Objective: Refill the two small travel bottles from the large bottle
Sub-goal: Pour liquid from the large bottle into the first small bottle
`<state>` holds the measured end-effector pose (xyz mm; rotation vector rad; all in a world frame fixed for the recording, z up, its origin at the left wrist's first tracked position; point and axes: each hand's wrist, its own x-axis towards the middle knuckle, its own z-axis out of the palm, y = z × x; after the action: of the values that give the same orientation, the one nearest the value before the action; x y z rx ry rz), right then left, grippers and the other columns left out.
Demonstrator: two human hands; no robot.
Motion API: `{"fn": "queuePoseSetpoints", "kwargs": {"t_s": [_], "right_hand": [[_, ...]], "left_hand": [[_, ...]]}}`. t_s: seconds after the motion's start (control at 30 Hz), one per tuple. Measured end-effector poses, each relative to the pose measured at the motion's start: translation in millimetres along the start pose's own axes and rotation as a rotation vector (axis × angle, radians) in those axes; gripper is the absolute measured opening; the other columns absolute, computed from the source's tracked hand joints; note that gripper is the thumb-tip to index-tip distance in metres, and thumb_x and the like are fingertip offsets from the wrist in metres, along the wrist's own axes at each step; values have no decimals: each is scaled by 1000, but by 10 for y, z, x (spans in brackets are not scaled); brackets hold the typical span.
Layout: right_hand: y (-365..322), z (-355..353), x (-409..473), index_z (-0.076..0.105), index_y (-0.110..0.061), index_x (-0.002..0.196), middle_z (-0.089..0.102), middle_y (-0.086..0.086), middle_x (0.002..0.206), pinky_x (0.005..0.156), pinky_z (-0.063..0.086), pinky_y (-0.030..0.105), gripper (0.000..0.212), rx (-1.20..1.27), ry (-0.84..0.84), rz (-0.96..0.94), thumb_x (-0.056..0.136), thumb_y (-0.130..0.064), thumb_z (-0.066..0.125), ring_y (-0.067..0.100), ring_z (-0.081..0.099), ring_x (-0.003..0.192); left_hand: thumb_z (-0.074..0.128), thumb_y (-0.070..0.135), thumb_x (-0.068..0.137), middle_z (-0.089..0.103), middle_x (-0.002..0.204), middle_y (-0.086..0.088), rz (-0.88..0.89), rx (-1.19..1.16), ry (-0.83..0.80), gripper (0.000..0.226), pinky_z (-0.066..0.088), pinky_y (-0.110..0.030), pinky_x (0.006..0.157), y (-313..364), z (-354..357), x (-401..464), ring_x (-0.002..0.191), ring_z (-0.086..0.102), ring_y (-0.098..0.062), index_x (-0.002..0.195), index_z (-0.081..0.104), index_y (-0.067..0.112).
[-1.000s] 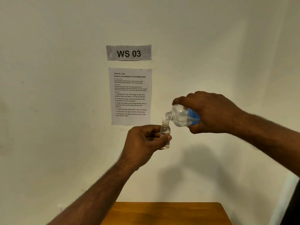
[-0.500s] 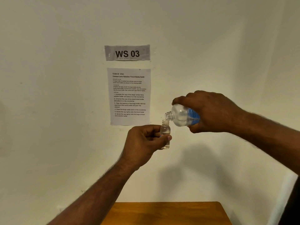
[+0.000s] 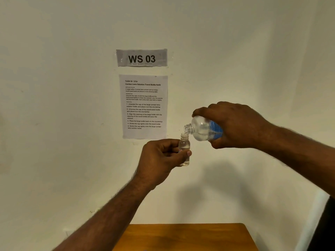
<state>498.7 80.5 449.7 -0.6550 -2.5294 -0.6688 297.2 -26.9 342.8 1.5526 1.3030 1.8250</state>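
My left hand point(image 3: 160, 157) grips a small clear travel bottle point(image 3: 184, 144) upright in front of the wall, its cap off and clear liquid inside. My right hand point(image 3: 235, 125) holds the large clear bottle point(image 3: 203, 130) with a blue label, tipped on its side. Its uncapped mouth points left and sits just above the small bottle's neck, almost touching it. Liquid lies low in the large bottle's belly. A second small bottle and the caps are out of sight.
A wooden table point(image 3: 184, 236) shows at the bottom edge, below both hands. On the wall behind hang a "WS 03" sign point(image 3: 141, 57) and a printed instruction sheet point(image 3: 144, 106).
Both hands and both bottles hold nearly the same pose; the view has shifted only slightly.
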Motion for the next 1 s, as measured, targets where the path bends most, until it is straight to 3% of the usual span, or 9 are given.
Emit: {"fn": "queuePoseSetpoints", "kwargs": {"t_s": [0.3,0.43,0.53,0.77,0.9,1.0], "right_hand": [[-156,324,-167,40,-47,129,62,-16,105,73,55,38,76,279,40,132,61,-48,74,14,58,87],[-364,651,-307,41,-49,127,64,-19,101,66,49,21,77,499,93,212,59,-52,77,6,61,78],[-568,934,-414,41,-49,126,63,-21,102,65,47,11,76,653,104,267,61,-57,79,1,64,82],[-1069,1514,-723,44,-47,127,61,-29,107,61,57,20,73,1027,93,430,69,-42,88,4,67,84],[-1436,1786,-1018,44,-41,128,56,-39,113,68,53,11,75,1106,100,516,67,-43,87,-7,60,101],[-1700,1981,-1277,43,-45,128,57,-39,115,68,50,6,77,1146,89,599,66,-39,88,-10,59,103]], "left_hand": [[84,4,81,80,83,-11,-7,-18,16,23,63,-30,66,-88,-54,-69,76,79,-23,102,82,11],[84,7,82,81,84,-7,-3,-6,-5,23,63,-29,68,-183,-121,-137,77,80,-20,103,82,16],[84,10,82,82,85,-4,-21,27,-25,24,63,-27,68,-303,-182,-219,78,80,-19,103,81,21],[83,7,83,82,92,-4,-137,24,19,25,64,-29,71,-737,-482,-493,84,80,-21,106,80,18],[84,4,81,82,96,-3,-254,8,46,30,61,-23,76,-1212,-734,-881,89,79,-19,110,80,11],[84,2,80,81,91,-7,-376,-2,37,32,58,-16,72,-1646,-910,-1274,80,78,-7,109,79,16]]}}
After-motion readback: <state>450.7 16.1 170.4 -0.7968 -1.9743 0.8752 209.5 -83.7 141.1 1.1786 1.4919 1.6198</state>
